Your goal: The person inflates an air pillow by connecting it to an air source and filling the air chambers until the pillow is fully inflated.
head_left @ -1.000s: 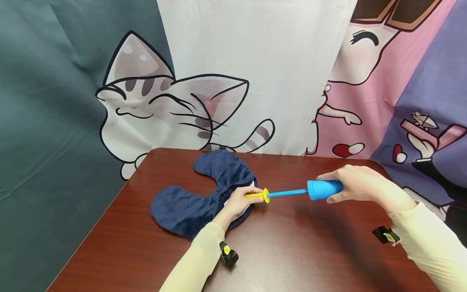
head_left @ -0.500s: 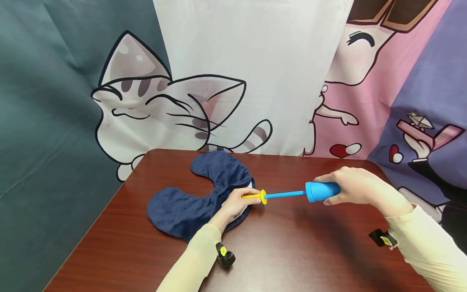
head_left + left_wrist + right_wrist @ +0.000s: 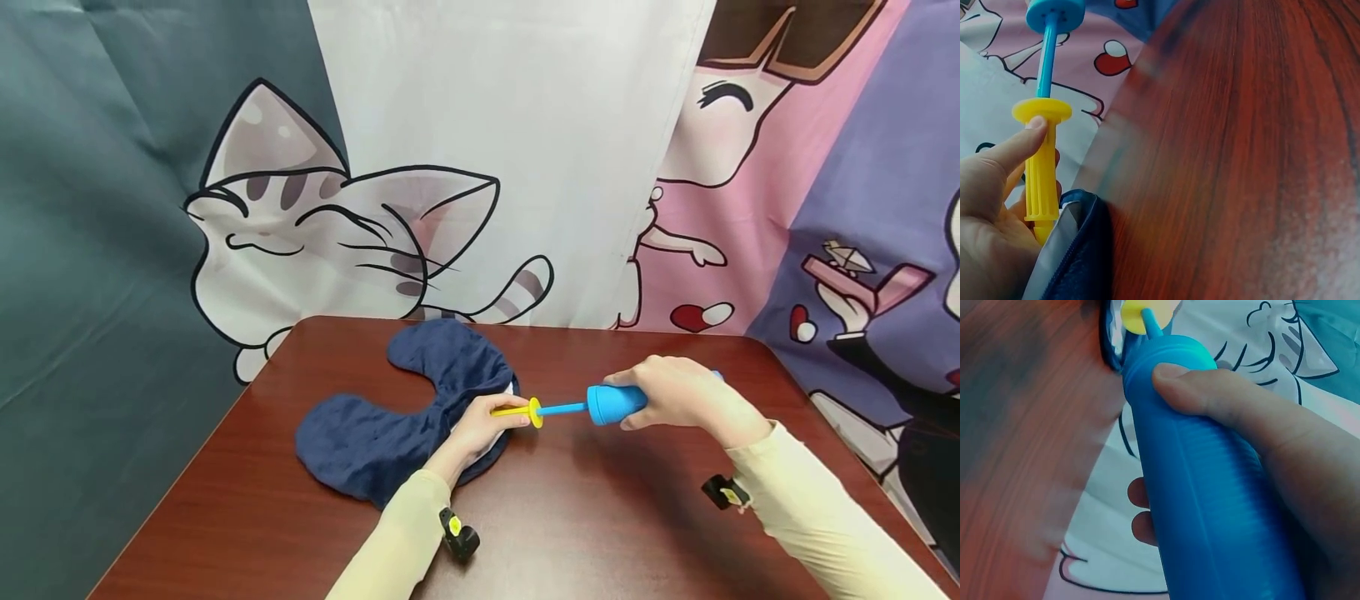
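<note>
My left hand grips the yellow ribbed end of a hand pump, with the thumb lying just below its round flange. That end points into the white-lined opening of a navy plush neck pillow; its tip is hidden there. A thin blue rod runs from the flange into the pump's blue barrel. My right hand is curled round this barrel, thumb along the top near the front collar. Only a short stretch of rod shows between collar and flange.
The U-shaped pillow lies on a glossy reddish-brown wooden table. Behind it hangs a cartoon-printed cloth with a cat on it. A small black camera sits at my left wrist, another black camera at my right.
My right hand has pushed the blue barrel left toward the yellow flange, so less rod shows. My left hand keeps its grip at the pillow. The head view has shifted slightly.
</note>
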`<move>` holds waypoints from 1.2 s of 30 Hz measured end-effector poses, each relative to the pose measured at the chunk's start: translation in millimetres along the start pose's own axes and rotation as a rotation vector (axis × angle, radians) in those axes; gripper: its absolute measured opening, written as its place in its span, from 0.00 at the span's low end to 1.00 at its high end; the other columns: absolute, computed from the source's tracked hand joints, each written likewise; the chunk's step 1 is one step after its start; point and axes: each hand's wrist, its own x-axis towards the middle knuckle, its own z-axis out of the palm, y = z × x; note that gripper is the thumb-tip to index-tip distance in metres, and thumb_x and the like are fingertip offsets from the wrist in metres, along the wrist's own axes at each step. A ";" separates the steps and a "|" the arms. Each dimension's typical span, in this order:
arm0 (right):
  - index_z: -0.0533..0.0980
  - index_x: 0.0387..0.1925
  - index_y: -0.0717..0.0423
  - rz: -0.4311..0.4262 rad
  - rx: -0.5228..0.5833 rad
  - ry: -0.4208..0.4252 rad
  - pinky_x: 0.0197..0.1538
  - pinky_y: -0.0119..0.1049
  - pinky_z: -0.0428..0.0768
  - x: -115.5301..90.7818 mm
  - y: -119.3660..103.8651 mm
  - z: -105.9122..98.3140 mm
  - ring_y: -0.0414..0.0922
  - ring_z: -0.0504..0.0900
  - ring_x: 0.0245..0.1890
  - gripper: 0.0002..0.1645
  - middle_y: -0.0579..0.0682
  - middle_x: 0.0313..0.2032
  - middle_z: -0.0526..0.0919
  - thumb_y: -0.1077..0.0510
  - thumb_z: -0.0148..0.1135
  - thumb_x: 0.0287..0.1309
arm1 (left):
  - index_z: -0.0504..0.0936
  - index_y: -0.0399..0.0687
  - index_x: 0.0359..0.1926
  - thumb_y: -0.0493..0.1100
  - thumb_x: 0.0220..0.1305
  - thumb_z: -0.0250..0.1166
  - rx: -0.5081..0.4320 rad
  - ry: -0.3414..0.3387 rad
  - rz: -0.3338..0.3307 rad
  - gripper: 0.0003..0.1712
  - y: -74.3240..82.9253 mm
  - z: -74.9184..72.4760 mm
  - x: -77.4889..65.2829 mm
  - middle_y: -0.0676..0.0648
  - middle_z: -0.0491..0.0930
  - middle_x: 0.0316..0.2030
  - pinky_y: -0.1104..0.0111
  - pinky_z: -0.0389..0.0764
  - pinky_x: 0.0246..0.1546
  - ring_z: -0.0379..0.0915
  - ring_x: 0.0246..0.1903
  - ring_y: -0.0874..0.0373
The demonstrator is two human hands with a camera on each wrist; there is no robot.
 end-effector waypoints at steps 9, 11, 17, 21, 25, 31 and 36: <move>0.82 0.55 0.49 -0.019 0.004 -0.010 0.41 0.48 0.85 25.1 -14.7 15.7 0.49 0.86 0.37 0.39 0.51 0.42 0.89 0.38 0.78 0.40 | 0.85 0.44 0.53 0.41 0.61 0.71 -0.033 -0.004 -0.009 0.19 0.9 -0.9 0.1 0.41 0.84 0.52 0.70 0.81 0.49 0.79 0.43 0.60; 0.82 0.56 0.49 -0.018 0.009 -0.016 0.41 0.49 0.85 29.9 -19.0 18.6 0.50 0.86 0.38 0.39 0.51 0.43 0.89 0.38 0.78 0.40 | 0.85 0.44 0.53 0.42 0.60 0.71 -0.025 -0.003 -0.011 0.19 0.6 -1.1 0.5 0.41 0.83 0.52 0.70 0.81 0.49 0.79 0.44 0.60; 0.82 0.55 0.50 -0.026 0.030 -0.016 0.43 0.48 0.86 42.0 -30.9 28.4 0.49 0.86 0.38 0.38 0.50 0.43 0.89 0.39 0.78 0.41 | 0.84 0.40 0.53 0.41 0.61 0.70 -0.031 -0.008 0.015 0.20 0.2 0.2 0.4 0.39 0.83 0.52 0.67 0.82 0.48 0.79 0.43 0.60; 0.82 0.54 0.50 -0.035 0.041 -0.005 0.42 0.46 0.86 47.5 -37.7 35.5 0.48 0.85 0.38 0.36 0.50 0.44 0.89 0.40 0.78 0.42 | 0.84 0.39 0.53 0.39 0.60 0.70 -0.051 -0.001 0.016 0.19 0.6 2.6 0.3 0.38 0.83 0.51 0.66 0.83 0.47 0.79 0.40 0.61; 0.82 0.55 0.48 -0.028 0.038 0.001 0.42 0.46 0.86 50.1 -41.1 42.5 0.48 0.85 0.37 0.36 0.50 0.44 0.89 0.40 0.78 0.42 | 0.85 0.41 0.52 0.39 0.60 0.70 -0.046 0.002 0.035 0.18 -0.5 3.9 1.5 0.38 0.83 0.52 0.67 0.83 0.47 0.80 0.43 0.59; 0.82 0.55 0.47 -0.027 0.024 0.009 0.40 0.45 0.85 50.1 -40.1 46.1 0.47 0.84 0.35 0.36 0.49 0.42 0.89 0.39 0.78 0.42 | 0.85 0.42 0.52 0.40 0.60 0.70 -0.033 -0.006 0.032 0.18 -1.4 2.8 1.6 0.39 0.83 0.52 0.68 0.82 0.46 0.80 0.44 0.59; 0.81 0.56 0.45 -0.021 0.019 -0.013 0.39 0.44 0.85 44.6 -34.1 43.5 0.46 0.83 0.36 0.38 0.49 0.42 0.88 0.37 0.77 0.42 | 0.86 0.44 0.51 0.42 0.60 0.71 0.018 -0.005 0.000 0.18 0.5 0.7 0.9 0.41 0.84 0.51 0.69 0.82 0.46 0.80 0.43 0.59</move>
